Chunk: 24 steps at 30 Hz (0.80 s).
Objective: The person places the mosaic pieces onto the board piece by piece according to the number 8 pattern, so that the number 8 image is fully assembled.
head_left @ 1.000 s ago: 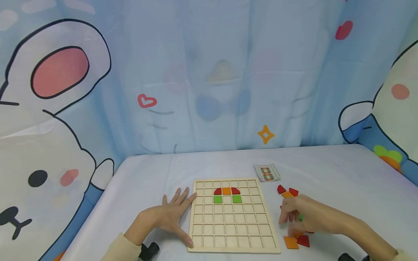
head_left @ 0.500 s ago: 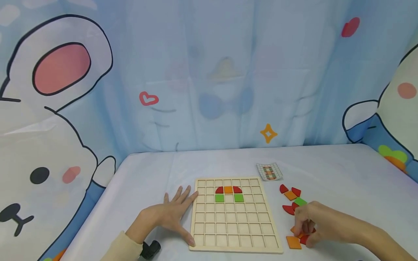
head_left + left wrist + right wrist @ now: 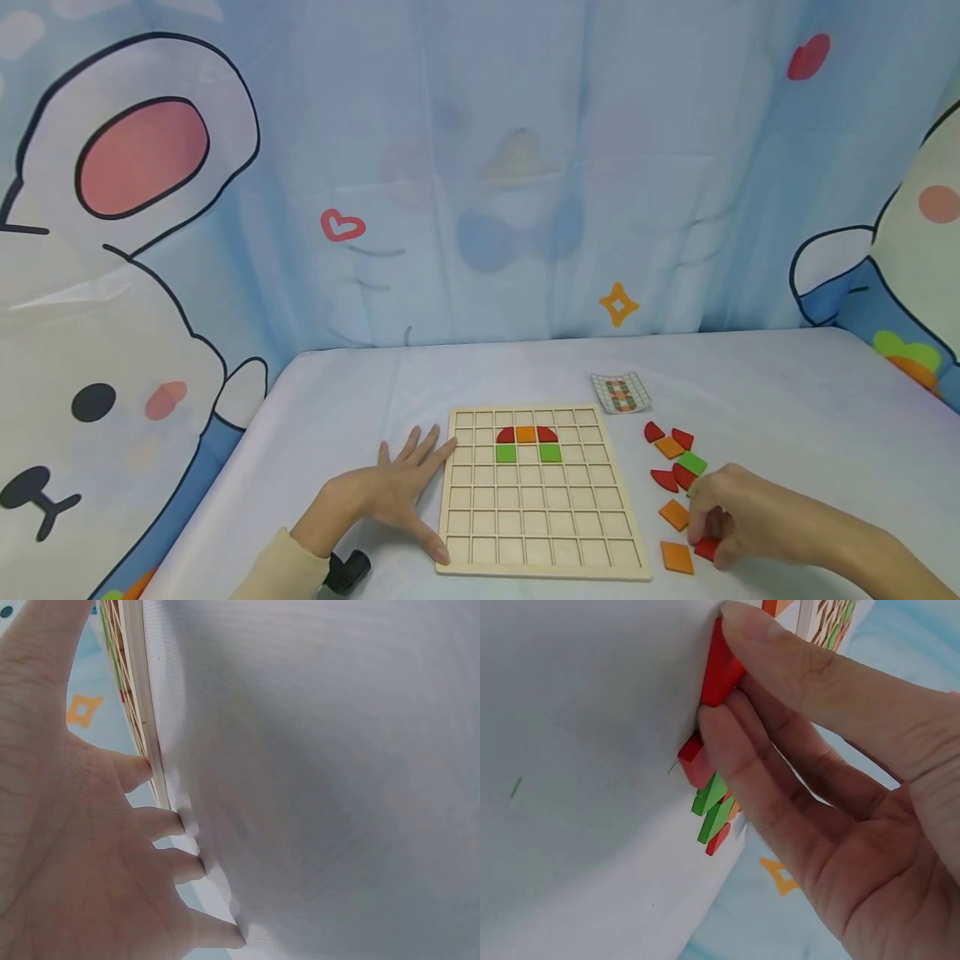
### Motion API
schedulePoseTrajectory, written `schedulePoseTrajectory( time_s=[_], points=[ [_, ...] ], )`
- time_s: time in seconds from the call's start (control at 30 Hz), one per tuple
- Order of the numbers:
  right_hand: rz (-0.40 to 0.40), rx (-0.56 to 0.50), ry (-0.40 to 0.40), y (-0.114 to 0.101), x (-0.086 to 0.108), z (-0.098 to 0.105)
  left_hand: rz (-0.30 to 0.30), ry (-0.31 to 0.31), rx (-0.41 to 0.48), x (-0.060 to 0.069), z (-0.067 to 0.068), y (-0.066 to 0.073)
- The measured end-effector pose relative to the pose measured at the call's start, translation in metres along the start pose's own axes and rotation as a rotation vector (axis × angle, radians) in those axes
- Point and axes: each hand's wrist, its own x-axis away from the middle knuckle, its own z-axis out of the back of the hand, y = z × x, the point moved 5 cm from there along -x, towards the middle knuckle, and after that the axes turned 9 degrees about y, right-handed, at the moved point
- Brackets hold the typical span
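My left hand (image 3: pixel 393 492) lies spread beside the wooden grid board (image 3: pixel 546 527), with thumb and index finger touching its left edge. In the left wrist view, the fingertips (image 3: pixel 191 866) rest on the cloth along that edge. Set in the board's upper cells are two red quarter-round tiles, an orange square (image 3: pixel 526 434) between them, and two green squares (image 3: pixel 506 453) below. Right of the board, my right hand (image 3: pixel 750 512) pinches a red tile (image 3: pixel 722 664) between thumb and fingers, low at the table. The fingers partly cover this tile in both views.
Loose tiles lie right of the board: orange squares (image 3: pixel 677 557), a green square (image 3: pixel 692 463), and several red tiles (image 3: pixel 663 480). A small pattern card (image 3: pixel 621 392) lies beyond the board's upper right corner. A printed curtain (image 3: pixel 517 250) hangs behind the table.
My right hand has come down from above the loose tiles toward the near side and now pinches a red tile. The nearby orange squares are uncovered. My left hand stays at the board.
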Motion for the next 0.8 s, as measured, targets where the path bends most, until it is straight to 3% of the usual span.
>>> schedulePoseTrajectory(
  time_s=[0.8],
  points=[
    [-0.011,-0.056,-0.022,0.011,0.004,-0.003,-0.001,-0.010,0.006,0.000,0.000,0.000]
  ],
)
